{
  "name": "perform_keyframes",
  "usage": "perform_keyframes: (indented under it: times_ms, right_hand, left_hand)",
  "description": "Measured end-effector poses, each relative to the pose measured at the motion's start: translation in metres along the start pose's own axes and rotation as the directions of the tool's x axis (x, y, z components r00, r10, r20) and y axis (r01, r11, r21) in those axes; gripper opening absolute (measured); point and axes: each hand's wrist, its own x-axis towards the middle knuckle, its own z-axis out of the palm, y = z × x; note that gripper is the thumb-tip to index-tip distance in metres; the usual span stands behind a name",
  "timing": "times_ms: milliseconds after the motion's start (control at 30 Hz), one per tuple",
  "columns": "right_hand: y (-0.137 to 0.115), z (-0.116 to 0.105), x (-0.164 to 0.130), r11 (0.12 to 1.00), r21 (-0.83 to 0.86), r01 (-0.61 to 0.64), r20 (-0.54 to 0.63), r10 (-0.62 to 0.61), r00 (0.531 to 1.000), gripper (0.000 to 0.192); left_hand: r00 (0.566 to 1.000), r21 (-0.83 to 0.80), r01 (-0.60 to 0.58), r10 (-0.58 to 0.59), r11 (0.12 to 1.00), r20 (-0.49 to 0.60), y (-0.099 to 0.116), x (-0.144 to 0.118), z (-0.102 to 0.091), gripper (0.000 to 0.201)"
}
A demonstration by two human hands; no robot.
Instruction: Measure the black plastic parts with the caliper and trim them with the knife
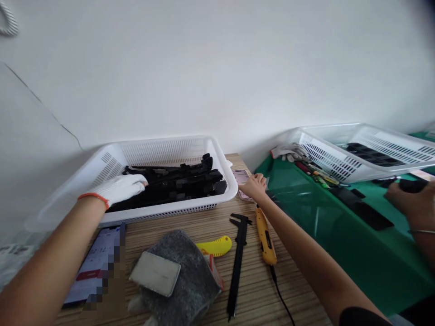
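Observation:
My left hand (124,189), in a white knitted glove with an orange cuff, reaches into a white plastic basket (163,209). Its fingers are curled over long black plastic parts (183,183); what they grip, if anything, is hidden. Bare, my right hand (255,184) is at a phone (242,177) lying at the table's far right corner. One digit stretches over the screen, while the other fingers bend loosely past the phone's edge. Close below that hand lies a yellow corded tool (265,237), beside black calipers (238,262).
A grey block (190,276) bears a pale metal plate (155,273), near a yellow-handled cutter (217,246). Another phone (97,262) lies left. On the green table (299,226) stand a second basket (333,158) and gloves (290,151). A co-worker's hand (413,203) holds something black.

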Motion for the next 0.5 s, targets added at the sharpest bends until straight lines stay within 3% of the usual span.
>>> perform_keyframes:
  times_ms: [100,233,500]
  right_hand:
    - [-0.002,-0.006,-0.003,0.997,-0.073,0.003,0.010,-0.002,1.000,0.094]
    - [-0.007,-0.015,-0.007,0.955,-0.244,0.170,0.092,-0.151,0.984,0.066]
    - [-0.008,-0.037,0.015,0.799,-0.327,0.505,0.213,-0.458,0.863,0.022]
  left_hand:
    - [1.000,-0.004,-0.013,0.013,1.000,-0.009,0.000,0.001,0.000,0.047]
    - [0.999,-0.012,-0.033,0.033,0.999,-0.016,-0.005,0.004,0.003,0.048]
    - [0.998,-0.015,-0.059,0.059,0.998,-0.017,-0.007,0.003,0.005,0.047]
